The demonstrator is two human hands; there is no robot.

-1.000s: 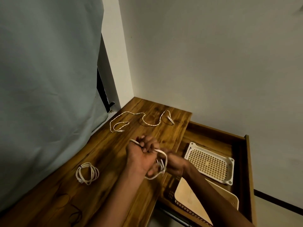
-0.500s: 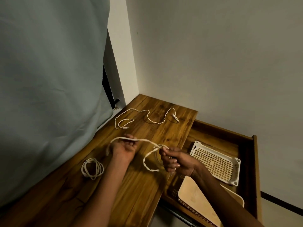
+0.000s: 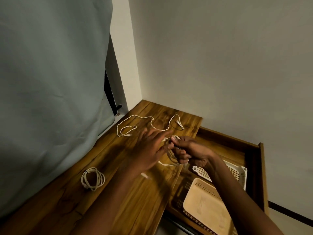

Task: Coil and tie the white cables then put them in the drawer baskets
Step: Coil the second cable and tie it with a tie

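White braided cable point(image 3: 169, 155) is what I have in hand, over the near edge of the wooden surface point(image 3: 135, 209) by the open drawer point(image 3: 237, 146). My right hand point(image 3: 188, 150) is curled round a small bundle of its loops, thumb and forefinger pinching at the top. My left hand point(image 3: 149, 150) is motion-blurred; its fingers look spread and meet the cable near the right thumb, but I cannot tell whether they pinch it. A loose tail point(image 3: 144, 175) hangs below toward the surface.

I judge the cable light, limp and a little springy: the loops will fan out if the pinch slackens, so the hold belongs where the strands cross, not on the plug end.

One coiled cable point(image 3: 92, 179) lies tied on the surface to the left. Another loose cable point(image 3: 149, 123) sprawls at the far end, not yet coiled. In the drawer sit a white basket point(image 3: 237, 173) and a beige basket point(image 3: 206, 209); I see no cable in either.
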